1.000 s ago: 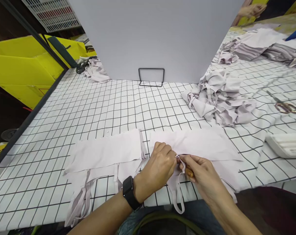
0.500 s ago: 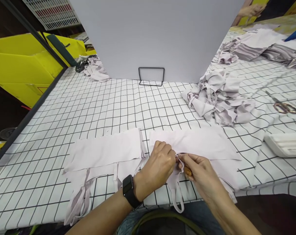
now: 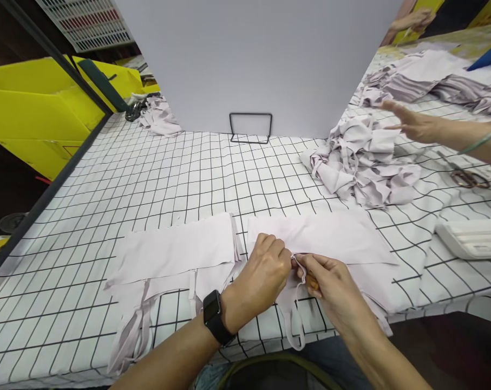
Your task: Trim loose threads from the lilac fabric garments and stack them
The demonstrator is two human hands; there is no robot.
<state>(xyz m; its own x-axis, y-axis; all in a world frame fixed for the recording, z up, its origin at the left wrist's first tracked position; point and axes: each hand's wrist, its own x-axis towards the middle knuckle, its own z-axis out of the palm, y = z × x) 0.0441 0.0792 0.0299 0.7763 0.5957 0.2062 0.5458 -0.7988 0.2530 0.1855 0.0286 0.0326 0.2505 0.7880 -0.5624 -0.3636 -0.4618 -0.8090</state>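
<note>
Near the table's front edge, my left hand point(image 3: 265, 265), a black watch point(image 3: 213, 310) at its wrist, is closed on a pale pink fabric strap point(image 3: 290, 319). My right hand point(image 3: 330, 279) pinches the same strap close beside it, thumb against fingers. A small brownish tool handle is mostly hidden in my right palm. The strap hangs in a loop below both hands. Behind them lies a pale pink cloth piece point(image 3: 330, 235); left of my wrist lies a stack of similar pieces point(image 3: 176, 249) with straps hanging off.
A crumpled pile of cloth point(image 3: 362, 162) lies to the right, with scissors point(image 3: 466, 176) and a white case point(image 3: 472, 238) beyond it. Another person's hand point(image 3: 419, 124) reaches over from the right. A grey panel point(image 3: 245, 59) stands at the back, yellow bins point(image 3: 34, 119) at left.
Another person's arm has come in from the right, over the cloth pile. My right hand has turned slightly, hiding more of the tool handle. My left hand stays in place.
</note>
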